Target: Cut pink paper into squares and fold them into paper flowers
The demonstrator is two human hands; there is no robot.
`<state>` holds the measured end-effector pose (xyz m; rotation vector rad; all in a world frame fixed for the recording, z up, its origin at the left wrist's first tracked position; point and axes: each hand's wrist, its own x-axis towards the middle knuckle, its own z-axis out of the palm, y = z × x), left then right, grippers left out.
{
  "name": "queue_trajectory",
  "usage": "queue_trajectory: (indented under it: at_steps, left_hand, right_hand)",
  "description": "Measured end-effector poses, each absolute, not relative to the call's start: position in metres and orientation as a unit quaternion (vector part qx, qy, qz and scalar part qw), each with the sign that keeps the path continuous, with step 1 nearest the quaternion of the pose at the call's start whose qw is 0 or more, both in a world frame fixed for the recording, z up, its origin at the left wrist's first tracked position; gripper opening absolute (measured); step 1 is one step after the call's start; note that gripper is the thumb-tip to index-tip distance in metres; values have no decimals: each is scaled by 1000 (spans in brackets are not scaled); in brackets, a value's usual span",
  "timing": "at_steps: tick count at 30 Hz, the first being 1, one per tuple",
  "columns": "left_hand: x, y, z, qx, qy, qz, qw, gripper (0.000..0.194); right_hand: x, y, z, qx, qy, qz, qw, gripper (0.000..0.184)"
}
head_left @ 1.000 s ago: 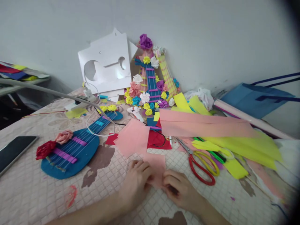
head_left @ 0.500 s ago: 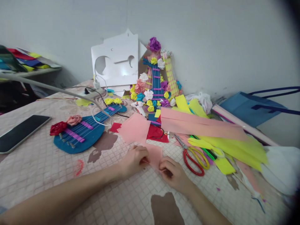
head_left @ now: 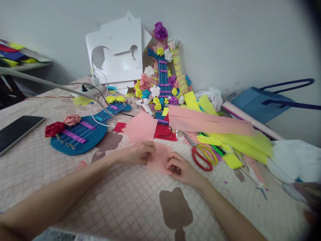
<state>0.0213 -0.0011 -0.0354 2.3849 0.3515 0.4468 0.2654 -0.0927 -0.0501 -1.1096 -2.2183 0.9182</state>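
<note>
A small square of pink crepe paper lies between my hands on the patterned tablecloth. My left hand pinches its left edge with curled fingers. At the right edge, my right hand has its thumb and fingers closed on the same sheet. Just beyond it lies a larger stack of pink paper pieces, touching or nearly touching the square. Scissors with one red and one yellow handle rest to the right of my right hand.
A blue paper guitar with paper roses lies at left, near a phone. Behind stand flower-decorated guitars, a white cut-out board and a glue gun. Pink strips and yellow paper spread rightward.
The pink square now lies flatter, with more of it showing between my hands. My left hand has shifted to its upper left side. The whole view has tilted downward slightly.
</note>
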Motion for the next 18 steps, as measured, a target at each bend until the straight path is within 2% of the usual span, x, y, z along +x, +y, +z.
queue_trajectory:
  at_steps: [3, 7, 11, 18]
  left_hand:
    - [20, -1, -32, 918, 109, 149, 351, 15]
    - [19, -1, -32, 918, 99, 135, 360, 12]
    - [20, 0, -35, 907, 112, 145, 379, 5]
    - [22, -2, -38, 904, 145, 149, 372, 8]
  right_hand:
    - [267, -92, -47, -398, -819, 332, 245, 22]
    - [268, -91, -43, -385, -829, 327, 241, 8]
    - [266, -92, -42, -417, -808, 335, 246, 5]
    - [257, -96, -47, -465, -781, 310, 279, 7]
